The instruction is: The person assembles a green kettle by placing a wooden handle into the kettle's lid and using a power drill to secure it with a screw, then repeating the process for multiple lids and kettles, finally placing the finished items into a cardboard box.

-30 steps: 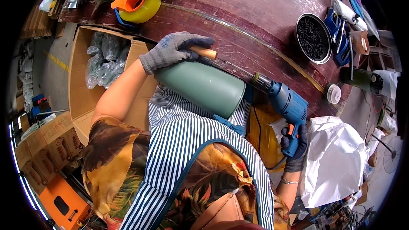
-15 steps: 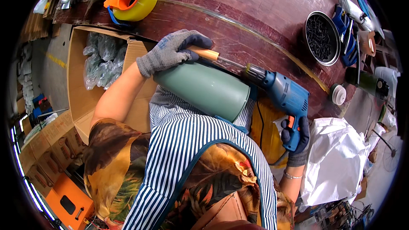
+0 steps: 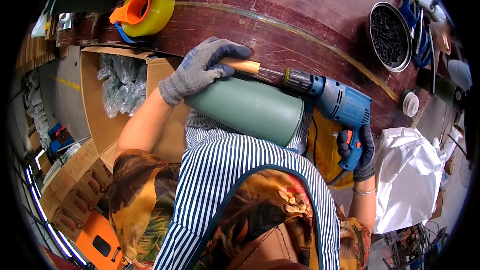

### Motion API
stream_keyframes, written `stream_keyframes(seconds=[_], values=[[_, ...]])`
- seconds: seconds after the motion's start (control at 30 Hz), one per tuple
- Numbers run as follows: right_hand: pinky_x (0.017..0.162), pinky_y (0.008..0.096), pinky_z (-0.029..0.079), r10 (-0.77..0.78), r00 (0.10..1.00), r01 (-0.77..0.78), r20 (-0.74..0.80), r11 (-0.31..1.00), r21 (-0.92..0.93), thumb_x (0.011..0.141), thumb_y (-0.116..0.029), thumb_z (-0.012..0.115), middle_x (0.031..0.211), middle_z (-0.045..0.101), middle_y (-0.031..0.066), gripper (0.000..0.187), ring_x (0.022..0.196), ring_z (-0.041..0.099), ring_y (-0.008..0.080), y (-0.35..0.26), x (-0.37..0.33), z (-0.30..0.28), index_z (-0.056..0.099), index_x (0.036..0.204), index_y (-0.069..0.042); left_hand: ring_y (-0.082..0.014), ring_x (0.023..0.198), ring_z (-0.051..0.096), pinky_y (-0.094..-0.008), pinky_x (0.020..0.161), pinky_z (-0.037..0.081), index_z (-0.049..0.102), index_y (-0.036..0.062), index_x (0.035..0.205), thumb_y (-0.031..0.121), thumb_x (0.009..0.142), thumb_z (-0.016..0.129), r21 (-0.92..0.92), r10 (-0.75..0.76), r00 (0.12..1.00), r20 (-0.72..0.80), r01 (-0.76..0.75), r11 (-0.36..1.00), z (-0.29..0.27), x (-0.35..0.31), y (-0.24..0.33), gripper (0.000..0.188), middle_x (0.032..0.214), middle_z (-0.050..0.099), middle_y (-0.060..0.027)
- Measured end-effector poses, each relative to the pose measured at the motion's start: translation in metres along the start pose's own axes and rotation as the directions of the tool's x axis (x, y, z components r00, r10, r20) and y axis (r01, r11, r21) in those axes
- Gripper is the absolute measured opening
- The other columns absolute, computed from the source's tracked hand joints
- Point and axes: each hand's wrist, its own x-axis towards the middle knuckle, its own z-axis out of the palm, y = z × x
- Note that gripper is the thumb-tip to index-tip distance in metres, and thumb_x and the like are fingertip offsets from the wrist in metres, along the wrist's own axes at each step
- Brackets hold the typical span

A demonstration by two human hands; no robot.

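My left hand [image 3: 200,67], in a grey glove with dark finger coating, is closed around a light wooden piece [image 3: 242,65] shaped like a handle. It holds this above a green cylinder [image 3: 245,109] that lies across my lap. With my right hand [image 3: 361,151], in a dark glove, I grip a blue power drill [image 3: 342,102] by its handle, fingers beside the orange trigger. A thin metal bit [image 3: 271,72] runs from the drill's chuck to the end of the wooden piece. Whether its tip is inside the wood I cannot tell.
A dark red tabletop [image 3: 280,5] lies ahead. On it are yellow tape with an orange holder [image 3: 145,10], a round tin of black screws [image 3: 389,36] and a small white lidded object [image 3: 410,103]. At left stands a cardboard box [image 3: 95,115] of plastic-wrapped items; at right, a white bag [image 3: 407,185].
The chuck has come closer to the wooden piece, and less of the bit shows between them. Both hands keep their grips. The whole view has shifted slightly.
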Motion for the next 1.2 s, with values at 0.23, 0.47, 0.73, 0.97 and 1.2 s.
stream_keyframes(seconds=[0.23, 0.47, 0.73, 0.97, 1.2], values=[[0.062, 0.0302, 0.060, -0.012, 0.995, 0.002, -0.098, 0.995, -0.096, 0.101, -0.053, 0.051, 0.112, 0.067, 0.0247, 0.071, 0.082, 0.070, 0.0276, 0.001, 0.006, 0.038, 0.046, 0.138, 0.007, -0.0227, 0.123, 0.058, -0.0378, 0.109, 0.043, 0.061, 0.0002, 0.128, 0.006, 0.083, 0.068, 0.016, -0.007, 1.000, -0.019, 0.007, 1.000, 0.001, 0.000, -0.003, 0.046, 0.127, 0.062, -0.0123], [0.057, 0.0281, 0.058, -0.027, 0.992, 0.014, -0.127, 0.995, -0.101, 0.101, -0.055, 0.051, 0.106, 0.067, 0.0235, 0.072, 0.074, 0.068, 0.0239, 0.002, 0.004, 0.019, 0.044, 0.138, 0.006, -0.0286, 0.115, 0.061, -0.0402, 0.106, 0.044, 0.066, 0.0077, 0.126, 0.011, 0.081, 0.069, 0.027, 0.040, 0.997, -0.066, -0.039, 0.999, 0.002, 0.001, -0.005, 0.045, 0.123, 0.066, -0.0117], [0.047, 0.0243, 0.051, -0.066, 0.987, 0.044, -0.144, 0.988, -0.145, 0.101, -0.053, 0.052, 0.095, 0.069, 0.0202, 0.063, 0.055, 0.060, 0.0190, 0.001, 0.007, 0.022, 0.051, 0.128, 0.004, -0.0285, 0.115, 0.060, -0.0404, 0.106, 0.044, 0.066, 0.0077, 0.126, 0.012, 0.081, 0.069, 0.047, 0.052, 0.997, -0.054, -0.050, 0.998, 0.001, 0.002, -0.004, 0.045, 0.123, 0.067, -0.0112], [0.046, 0.0233, 0.051, -0.104, 0.918, 0.052, -0.382, 0.988, -0.144, 0.101, -0.052, 0.052, 0.089, 0.067, 0.0177, 0.062, 0.054, 0.059, 0.0179, 0.004, 0.009, 0.047, 0.050, 0.128, 0.004, -0.0239, 0.122, 0.059, -0.0376, 0.109, 0.043, 0.062, 0.0009, 0.128, 0.007, 0.083, 0.068, 0.095, 0.017, 1.000, -0.018, -0.015, 0.995, -0.002, 0.003, -0.001, 0.045, 0.127, 0.063, -0.0128], [0.047, 0.0242, 0.047, -0.093, 0.976, 0.052, -0.195, 0.977, -0.208, 0.102, -0.051, 0.052, 0.084, 0.063, 0.0157, 0.064, 0.054, 0.056, 0.0165, -0.001, 0.008, 0.035, 0.048, 0.129, 0.006, -0.0245, 0.122, 0.058, -0.0384, 0.109, 0.043, 0.061, 0.0011, 0.128, 0.008, 0.084, 0.068, 0.094, 0.020, 1.000, 0.003, -0.020, 0.995, -0.004, 0.001, -0.003, 0.045, 0.128, 0.062, -0.0129]])
